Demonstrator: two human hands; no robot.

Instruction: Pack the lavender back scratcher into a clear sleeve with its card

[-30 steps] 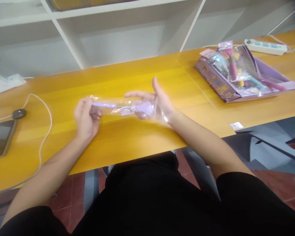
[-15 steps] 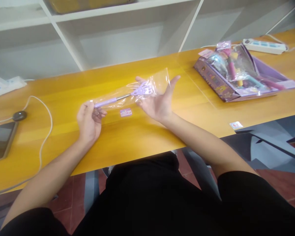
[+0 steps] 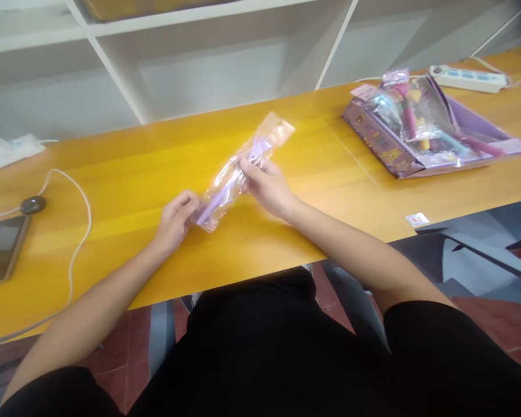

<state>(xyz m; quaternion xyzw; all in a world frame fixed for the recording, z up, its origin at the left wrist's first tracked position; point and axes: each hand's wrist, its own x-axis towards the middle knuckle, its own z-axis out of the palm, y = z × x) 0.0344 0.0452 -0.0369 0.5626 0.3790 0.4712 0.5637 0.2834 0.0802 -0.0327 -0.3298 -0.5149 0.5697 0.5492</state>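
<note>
Bagged purple stick [image 3: 219,201] is newly pinched in the right grip [image 3: 268,186], likely steadier; curled left grip [image 3: 176,220] beside its end: hold unclear.

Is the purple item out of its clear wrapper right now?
No, the purple item is inside the clear wrapper, which the right hand grips.

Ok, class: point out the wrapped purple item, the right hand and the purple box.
Wrapped purple item [image 3: 224,195]: head view, on its handle.
Right hand [image 3: 268,187]: head view, mid-hand.
Purple box [image 3: 375,138]: head view, printed side wall.
</note>
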